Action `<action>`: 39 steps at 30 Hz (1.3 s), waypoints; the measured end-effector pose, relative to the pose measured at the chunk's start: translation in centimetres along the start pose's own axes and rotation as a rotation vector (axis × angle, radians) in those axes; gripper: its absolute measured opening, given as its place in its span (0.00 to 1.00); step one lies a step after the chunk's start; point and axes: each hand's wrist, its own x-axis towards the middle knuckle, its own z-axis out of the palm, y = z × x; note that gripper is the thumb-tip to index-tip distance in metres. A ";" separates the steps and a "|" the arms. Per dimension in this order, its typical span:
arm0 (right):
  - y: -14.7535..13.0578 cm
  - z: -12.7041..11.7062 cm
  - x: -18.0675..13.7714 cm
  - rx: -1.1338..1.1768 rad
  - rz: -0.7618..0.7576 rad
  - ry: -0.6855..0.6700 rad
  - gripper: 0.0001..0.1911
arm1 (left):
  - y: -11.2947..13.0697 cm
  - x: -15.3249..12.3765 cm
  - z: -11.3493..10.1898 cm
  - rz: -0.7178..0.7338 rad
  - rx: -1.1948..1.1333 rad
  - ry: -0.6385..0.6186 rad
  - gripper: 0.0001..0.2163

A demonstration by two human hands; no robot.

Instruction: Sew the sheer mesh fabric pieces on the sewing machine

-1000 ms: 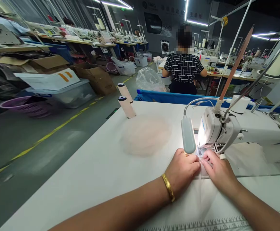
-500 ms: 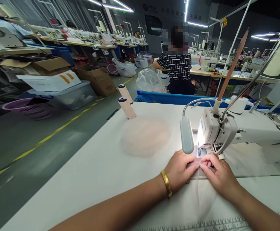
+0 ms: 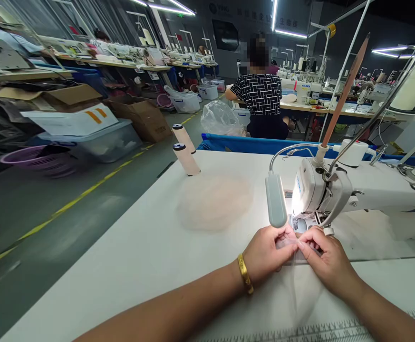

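Observation:
A sheer pale mesh fabric piece (image 3: 302,285) lies on the white table (image 3: 139,256) in front of a white sewing machine (image 3: 353,192). My left hand (image 3: 266,254), with a gold bangle at the wrist, pinches the fabric's top edge just below the machine's grey lamp (image 3: 275,200). My right hand (image 3: 323,259) pinches the same edge from the right, fingertips almost touching the left ones, close to the needle area (image 3: 300,223).
A pile of pinkish mesh (image 3: 214,202) and two thread cones (image 3: 186,154) sit farther back on the table. A person in a patterned top (image 3: 260,95) sits at another station beyond a blue bin edge (image 3: 250,142). Boxes and tubs (image 3: 86,123) line the aisle at left.
Both hands have drawn back slightly from under the needle and lifted the fabric's edge into a pinch between the fingertips. The person ahead shifted left.

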 end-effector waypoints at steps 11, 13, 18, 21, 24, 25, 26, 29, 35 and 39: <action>0.1 0.0 0.0 -0.006 -0.047 0.039 0.09 | -0.4 0.3 0.1 -0.076 -0.052 0.013 0.11; 0.0 0.0 0.0 -0.006 -0.056 0.046 0.09 | -0.3 0.2 0.0 -0.091 -0.050 -0.004 0.11; -0.1 -0.1 0.0 -0.013 -0.081 0.056 0.09 | -0.2 0.1 0.0 -0.109 -0.042 -0.009 0.10; -0.2 -0.1 0.0 -0.025 -0.064 0.058 0.09 | -0.1 0.1 0.0 -0.104 -0.053 -0.018 0.10; -0.2 -0.1 0.0 -0.035 -0.030 0.047 0.10 | -0.1 0.2 0.1 -0.104 -0.075 -0.015 0.10; -0.2 -0.1 0.0 -0.035 -0.019 0.041 0.10 | -0.1 0.2 0.1 -0.111 -0.084 -0.011 0.11; -0.2 -0.1 0.0 -0.034 -0.009 0.036 0.10 | 0.0 0.1 0.0 -0.120 -0.091 -0.008 0.11; -0.3 -0.1 0.0 -0.030 0.019 0.028 0.10 | 0.0 0.1 0.0 -0.155 -0.115 -0.023 0.13; -0.3 0.0 -0.1 -0.031 0.031 0.036 0.11 | -0.1 0.1 -0.2 0.008 -0.025 0.015 0.13; -0.1 0.2 -0.2 -0.054 0.038 0.064 0.08 | -0.3 0.1 -0.3 0.046 0.014 0.004 0.14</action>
